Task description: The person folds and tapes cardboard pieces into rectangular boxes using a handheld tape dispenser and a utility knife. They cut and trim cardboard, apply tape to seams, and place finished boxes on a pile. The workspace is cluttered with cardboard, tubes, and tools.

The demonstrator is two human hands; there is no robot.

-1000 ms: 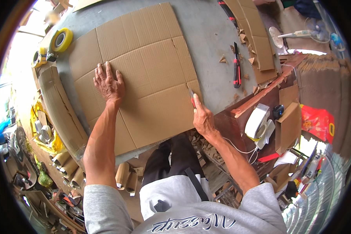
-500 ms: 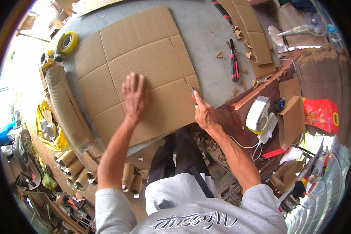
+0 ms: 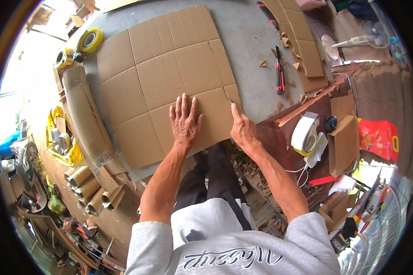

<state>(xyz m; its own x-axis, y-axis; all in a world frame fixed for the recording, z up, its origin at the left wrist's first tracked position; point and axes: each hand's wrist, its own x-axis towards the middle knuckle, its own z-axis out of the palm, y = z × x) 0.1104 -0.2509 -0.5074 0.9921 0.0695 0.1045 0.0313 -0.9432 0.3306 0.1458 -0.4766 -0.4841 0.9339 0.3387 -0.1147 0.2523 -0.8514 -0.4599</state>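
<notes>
A flat creased sheet of brown cardboard (image 3: 160, 82) lies on the grey table. Palm down, my left hand (image 3: 186, 123) presses on its near part with the fingers spread. At the sheet's right edge, my right hand (image 3: 244, 128) is closed around a utility knife (image 3: 229, 99). Only the knife's narrow blade end shows, touching the cardboard near a crease; the fingers hide its handle. A short slit (image 3: 210, 45) runs through the sheet farther up, near its right side. Another red and black utility knife (image 3: 280, 73) rests on the table to the right.
Small cardboard scraps (image 3: 287, 42) and cardboard strips (image 3: 307, 50) lie at the right, beside a third knife (image 3: 268, 13). Yellow tape rolls (image 3: 91, 40) stand at the far left. A white tape dispenser (image 3: 304, 130) sits on the reddish surface beside my right arm.
My left hand has slid right and nearer across the cardboard, closer to my right hand, and its fingers have spread. My right hand has turned slightly, hiding the knife's red handle.
</notes>
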